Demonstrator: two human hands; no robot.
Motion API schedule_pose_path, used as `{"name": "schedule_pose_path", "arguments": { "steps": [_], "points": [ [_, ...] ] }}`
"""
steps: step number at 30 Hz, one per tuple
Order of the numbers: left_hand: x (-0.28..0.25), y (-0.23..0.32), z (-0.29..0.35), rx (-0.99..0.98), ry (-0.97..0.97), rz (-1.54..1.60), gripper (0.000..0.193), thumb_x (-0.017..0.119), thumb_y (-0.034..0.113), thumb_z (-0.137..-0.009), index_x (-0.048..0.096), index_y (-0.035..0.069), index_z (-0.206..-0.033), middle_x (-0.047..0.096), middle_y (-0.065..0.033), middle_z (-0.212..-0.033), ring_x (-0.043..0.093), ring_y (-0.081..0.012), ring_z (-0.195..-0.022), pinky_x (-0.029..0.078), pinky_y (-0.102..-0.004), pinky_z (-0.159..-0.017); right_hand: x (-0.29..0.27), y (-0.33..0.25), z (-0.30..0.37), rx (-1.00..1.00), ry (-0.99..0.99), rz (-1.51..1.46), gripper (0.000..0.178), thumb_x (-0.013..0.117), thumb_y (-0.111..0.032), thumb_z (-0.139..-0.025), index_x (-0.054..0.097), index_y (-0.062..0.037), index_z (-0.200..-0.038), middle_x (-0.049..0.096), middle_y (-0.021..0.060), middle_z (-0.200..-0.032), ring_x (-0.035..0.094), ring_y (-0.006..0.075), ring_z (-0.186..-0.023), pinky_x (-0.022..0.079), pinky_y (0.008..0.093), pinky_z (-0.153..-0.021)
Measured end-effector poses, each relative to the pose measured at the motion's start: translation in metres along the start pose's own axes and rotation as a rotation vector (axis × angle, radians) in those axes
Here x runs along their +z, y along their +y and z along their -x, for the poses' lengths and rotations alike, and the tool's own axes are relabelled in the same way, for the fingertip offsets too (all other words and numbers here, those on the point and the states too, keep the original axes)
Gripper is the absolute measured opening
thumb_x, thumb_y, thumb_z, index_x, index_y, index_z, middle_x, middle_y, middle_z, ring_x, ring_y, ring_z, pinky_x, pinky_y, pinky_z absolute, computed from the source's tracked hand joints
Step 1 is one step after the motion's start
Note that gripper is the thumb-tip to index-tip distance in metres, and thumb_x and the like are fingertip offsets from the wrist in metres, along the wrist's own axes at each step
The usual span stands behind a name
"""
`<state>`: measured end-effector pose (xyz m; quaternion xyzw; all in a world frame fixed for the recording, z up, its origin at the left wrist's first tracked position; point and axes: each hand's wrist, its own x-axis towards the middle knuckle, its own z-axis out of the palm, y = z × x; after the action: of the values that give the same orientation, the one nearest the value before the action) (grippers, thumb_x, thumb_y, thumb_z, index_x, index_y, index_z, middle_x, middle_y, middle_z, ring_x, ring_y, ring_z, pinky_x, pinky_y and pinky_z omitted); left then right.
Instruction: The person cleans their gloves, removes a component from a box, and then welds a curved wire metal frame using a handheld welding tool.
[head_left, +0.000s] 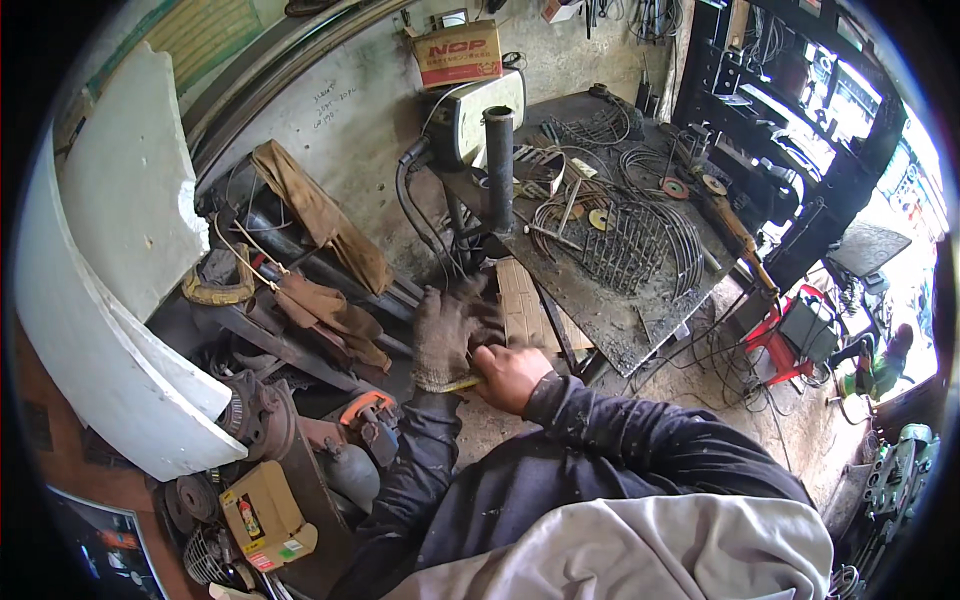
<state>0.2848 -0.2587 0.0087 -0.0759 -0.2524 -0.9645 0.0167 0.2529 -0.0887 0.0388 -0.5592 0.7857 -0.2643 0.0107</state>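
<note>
Head cam: steel bench [603, 318] lies fwd. R of you, wire grate [632, 250] flat on top, prob. for stability; cardboard [519, 300] just beyond likely limits reach. Glove [436, 352] covers your L hand [452, 328], fingers apart; R hand [512, 377] clamps its cuff [462, 384], prob. for purchase.

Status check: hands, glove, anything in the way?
Left hand open, wearing brown glove. Bare right hand gripping its yellow-edged cuff. Cluttered metal table ahead, to the right.
</note>
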Motion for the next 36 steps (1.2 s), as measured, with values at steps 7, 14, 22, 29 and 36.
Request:
{"name": "schedule_pose_path", "arguments": {
  "steps": [7,14,22,29,36],
  "points": [
    [0.001,0.010,-0.021,0.778,0.517,-0.547,0.044,0.052,0.038,-0.101,0.069,-0.001,-0.113,0.068,-0.0187,-0.121,0.062,-0.0274,-0.118,0.053,-0.0428,-0.091,0.017,-0.019,-0.005,0.126,-0.572,-0.202,0.038,0.052,-0.034,-0.089,0.072,-0.0013,-0.092,0.069,0.0270,-0.086,0.069,0.0415,-0.084,0.055,0.0485,-0.079],
    [-0.020,-0.034,0.020,0.016,0.514,-1.505,0.046,0.046,0.046,-0.101,0.075,0.011,-0.105,0.074,-0.0059,-0.113,0.067,-0.0225,-0.109,0.046,-0.0413,-0.099,0.019,-0.010,0.000,0.160,-0.222,-0.149,0.029,0.060,-0.031,-0.086,0.071,-0.0093,-0.103,0.071,0.0193,-0.091,0.070,0.0368,-0.088,0.056,0.0476,-0.078],
    [-0.052,-0.096,0.073,-0.196,0.528,-1.507,0.045,0.046,0.045,-0.100,0.075,0.011,-0.106,0.074,-0.0063,-0.113,0.065,-0.0230,-0.112,0.045,-0.0408,-0.100,0.069,0.004,0.007,0.082,-0.640,0.120,0.028,0.065,-0.019,-0.078,0.073,-0.0041,-0.101,0.073,0.0178,-0.100,0.072,0.0348,-0.093,0.059,0.0449,-0.078],
    [-0.062,-0.079,0.106,-0.247,0.639,-1.591,0.044,0.046,0.044,-0.100,0.075,0.012,-0.107,0.074,-0.0067,-0.114,0.064,-0.0234,-0.114,0.044,-0.0405,-0.102,0.113,0.010,-0.007,0.053,-0.545,-0.139,0.026,0.066,-0.022,-0.079,0.070,-0.0057,-0.099,0.072,0.0178,-0.097,0.071,0.0344,-0.093,0.057,0.0443,-0.079],
    [-0.091,-0.058,0.096,-0.467,0.688,-1.888,0.043,0.046,0.044,-0.100,0.075,0.013,-0.107,0.073,-0.0070,-0.114,0.062,-0.0238,-0.116,0.042,-0.0401,-0.103,0.138,0.034,-0.042,0.103,-0.665,-0.710,0.026,0.064,-0.025,-0.084,0.068,-0.0030,-0.098,0.072,0.0140,-0.094,0.068,0.0343,-0.090,0.054,0.0428,-0.084]
  ]
}}
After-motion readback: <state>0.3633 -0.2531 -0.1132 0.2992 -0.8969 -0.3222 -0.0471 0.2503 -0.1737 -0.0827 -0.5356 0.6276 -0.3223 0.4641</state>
